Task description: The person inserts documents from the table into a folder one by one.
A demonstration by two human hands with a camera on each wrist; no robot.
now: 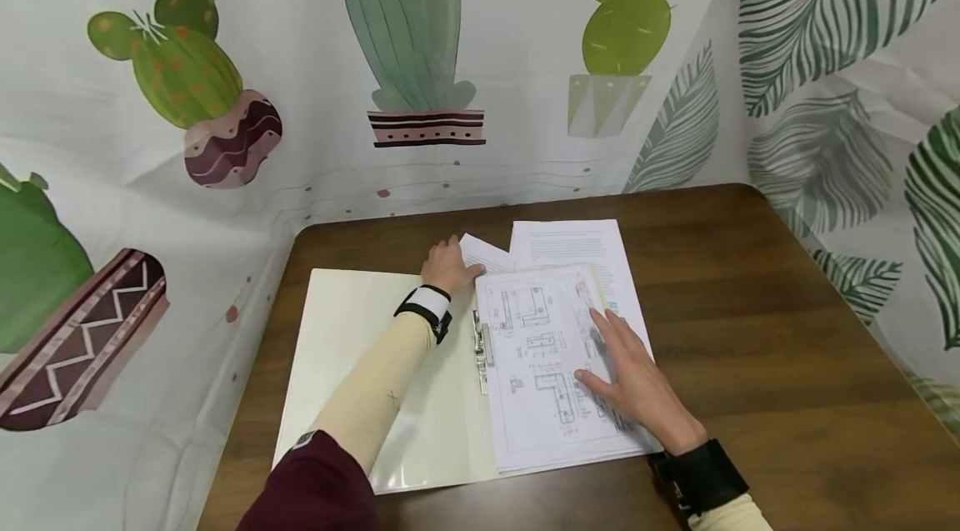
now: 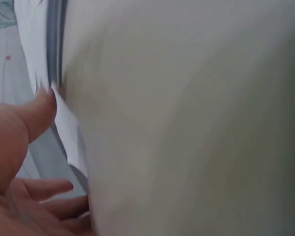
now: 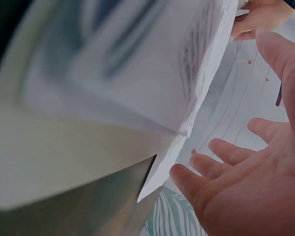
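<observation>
A cream ring binder lies opened flat on the table, its metal clip along the spine. On its right side rests a sheet of technical drawings in a stack of pages. My left hand is at the binder's top edge, thumb spread from the fingers; its thumb reaches the edge of the white paper in the left wrist view. A small paper sticks out beside that thumb. Over the right part of the drawing is my right hand, fingers extended and spread, as the right wrist view also shows.
Printed sheets jut out beyond the binder's top, under the drawing page. The brown wooden table extends to the right. A white curtain with cacti and leaves hangs behind the table's far edge.
</observation>
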